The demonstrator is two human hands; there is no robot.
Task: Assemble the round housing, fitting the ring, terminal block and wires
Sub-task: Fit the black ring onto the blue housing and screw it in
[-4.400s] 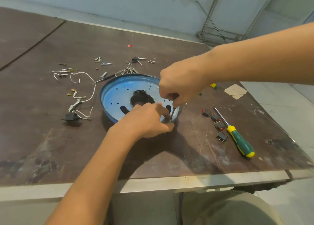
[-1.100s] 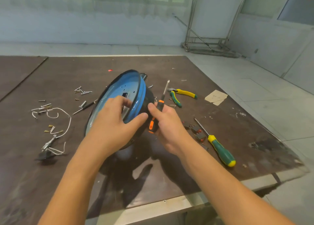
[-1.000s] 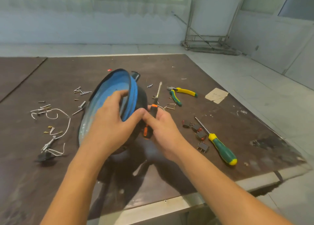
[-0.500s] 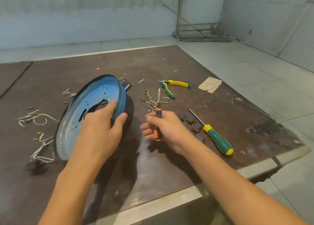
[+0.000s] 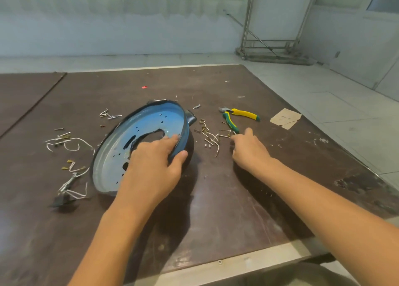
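Left hand (image 5: 151,169) grips the right rim of the round housing (image 5: 138,134): fingers lie inside on the blue face, thumb curls round the black outer wall. The housing stands tilted on the table (image 5: 216,210), open face up and leftward. Right hand (image 5: 250,151) is low, knuckles up, apart from the housing. Its fingers are curled under; cannot tell whether they hold anything. Just beyond its fingertips lie loose clips and wires (image 5: 212,139). Farther beyond are the pliers (image 5: 241,114).
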